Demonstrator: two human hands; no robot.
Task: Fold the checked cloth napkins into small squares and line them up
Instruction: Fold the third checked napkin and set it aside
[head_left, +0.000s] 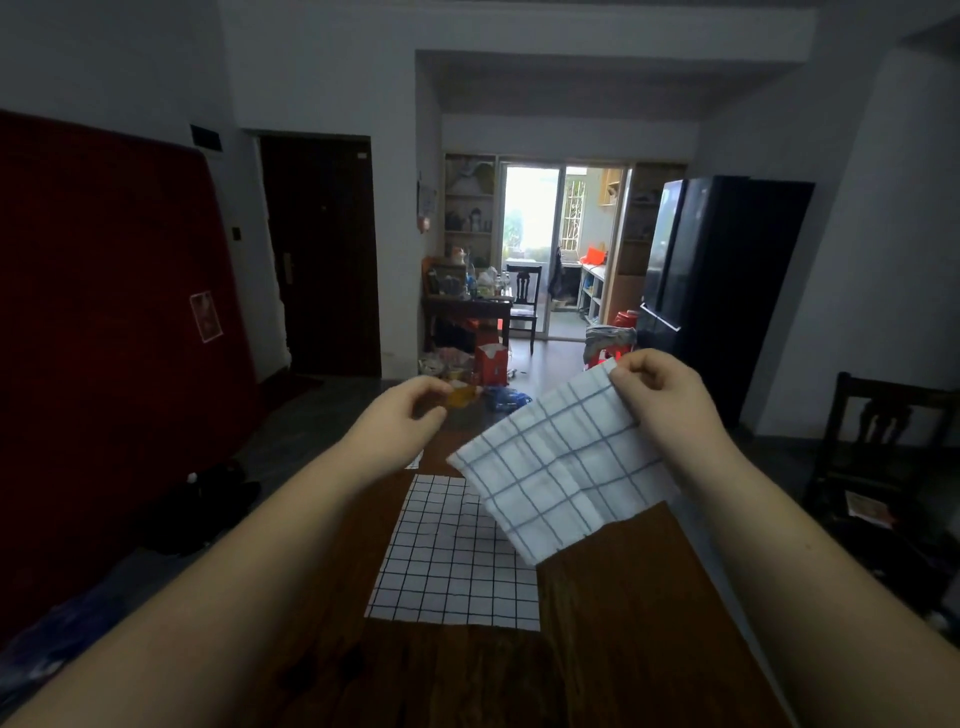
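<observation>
My right hand (662, 400) pinches the top corner of a white napkin with wide blue-grey checks (550, 467), which hangs in the air above the table. A second napkin with small black checks (447, 566) lies spread flat on the dark wooden table (649, 623), partly under the hanging one. My left hand (410, 415) hovers to the left of the held napkin, fingers curled with thumb and fingers apart, holding nothing that I can make out.
The narrow table runs away from me. A dark wooden chair (883, 447) stands to the right, a black fridge (717, 291) behind it. A red upright panel (104, 338) fills the left. Clutter lies on the floor (483, 364) beyond the table's far end.
</observation>
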